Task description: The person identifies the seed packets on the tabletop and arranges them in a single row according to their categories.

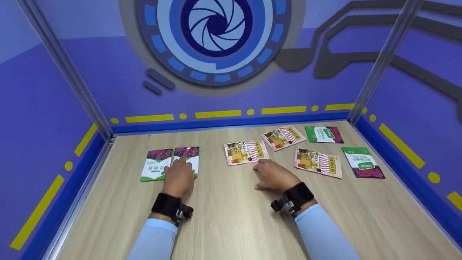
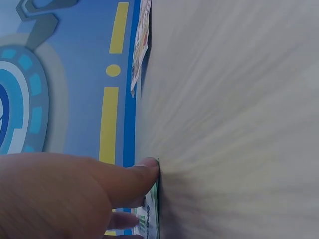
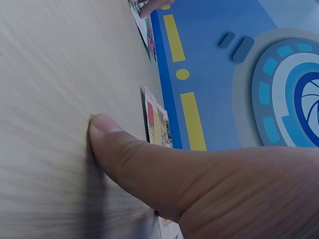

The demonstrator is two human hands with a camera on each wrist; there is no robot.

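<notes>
My left hand (image 1: 179,177) rests on a green-and-white packet with a magenta flower picture (image 1: 195,164), its fingers over the lower half and the thumb at the right edge. A matching flower packet (image 1: 153,169) lies flush along the left side of it. In the left wrist view, the thumb touches the green rim of the packet (image 2: 151,219). My right hand (image 1: 276,176) lies low on the table, fingertips right at the lower right corner of a pink packet with a yellow shop picture (image 1: 240,153). Its thumb (image 3: 107,130) is stretched out over bare wood.
Right of the pink packet lie two more of its kind, one further back (image 1: 279,140) and one nearer (image 1: 314,162). Two more flower packets (image 1: 325,135) are at the far right. Blue printed walls (image 1: 216,104) enclose the wooden table (image 1: 231,216) at the back and sides.
</notes>
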